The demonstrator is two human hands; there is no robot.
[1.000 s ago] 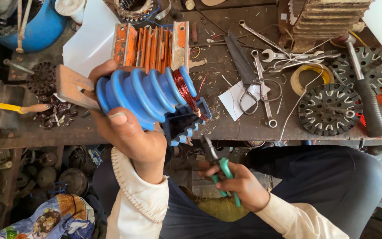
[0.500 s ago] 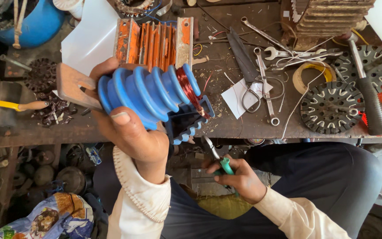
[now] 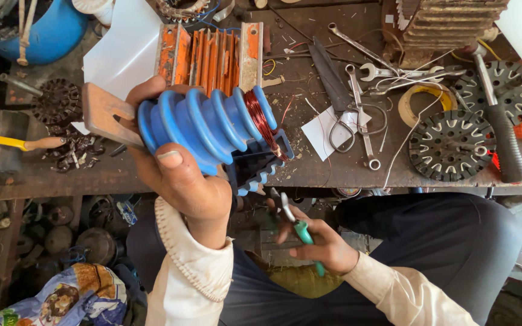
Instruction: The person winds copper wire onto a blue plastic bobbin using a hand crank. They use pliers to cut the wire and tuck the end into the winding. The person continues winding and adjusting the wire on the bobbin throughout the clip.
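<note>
While a ribbed blue plastic spool (image 3: pixel 203 130) wound with copper wire (image 3: pixel 260 118) is gripped by the left hand (image 3: pixel 179 175) above the bench (image 3: pixel 333 163), green-handled pliers (image 3: pixel 297 229), seemingly metal-tipped, are clasped in the right hand (image 3: pixel 321 244).

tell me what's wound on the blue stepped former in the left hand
Copper wire fills one groove near the right end of the blue former; the other grooves look bare. The left hand covers its underside.

sleeves: cream, long, on both arms
left cuff (image 3: pixel 196 256): ribbed knit, scalloped stitched edge
right cuff (image 3: pixel 370 278): plain
trousers (image 3: pixel 430 241): dark navy
hands: bare, no gloves
</note>
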